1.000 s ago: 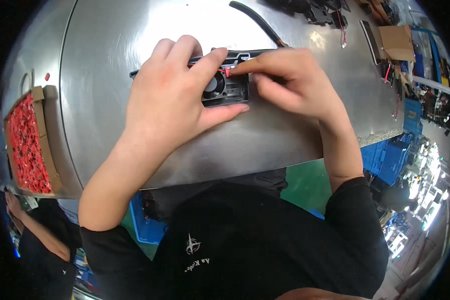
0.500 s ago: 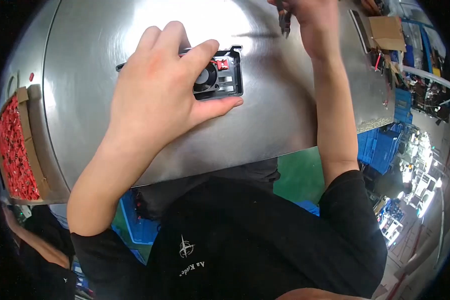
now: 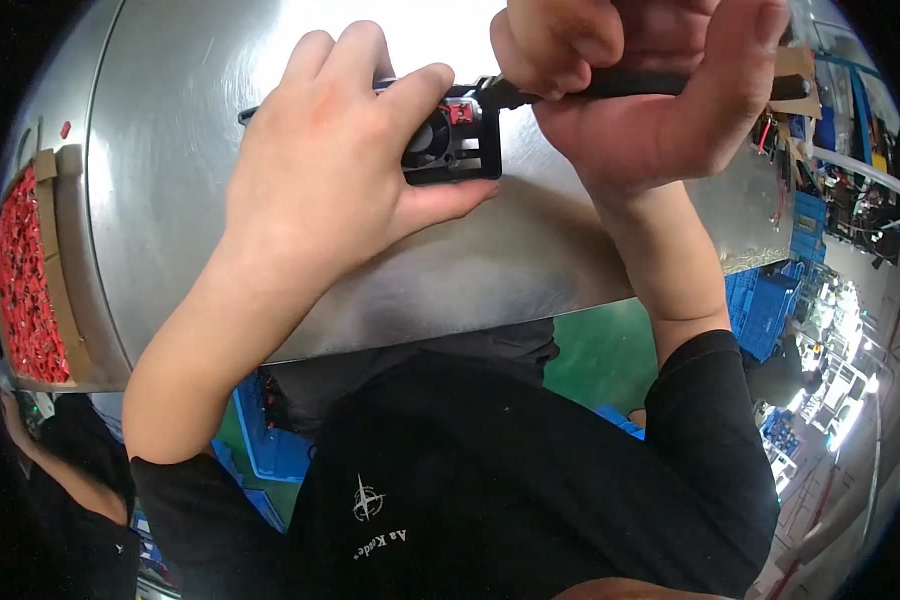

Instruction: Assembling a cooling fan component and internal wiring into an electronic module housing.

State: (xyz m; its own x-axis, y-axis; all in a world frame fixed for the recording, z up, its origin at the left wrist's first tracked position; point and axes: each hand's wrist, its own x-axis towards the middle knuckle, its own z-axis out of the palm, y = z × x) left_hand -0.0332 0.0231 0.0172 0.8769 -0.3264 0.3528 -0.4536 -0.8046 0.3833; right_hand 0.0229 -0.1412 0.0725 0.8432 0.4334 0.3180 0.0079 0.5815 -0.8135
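The work surface is a shiny metal table (image 3: 185,215), and at its left side stands a cardboard box (image 3: 60,275) full of small red pieces (image 3: 28,290). On this table, near the middle, lies a black housing (image 3: 491,150) with a round fan (image 3: 429,143) and one red part (image 3: 461,113) inside. The left hand (image 3: 320,150) is clamped on the housing, thumb along the near edge. The right hand (image 3: 650,115) has its fingers closed around a black hand tool (image 3: 642,84); its tip is at the housing's upper right corner, but I cannot tell if it touches.
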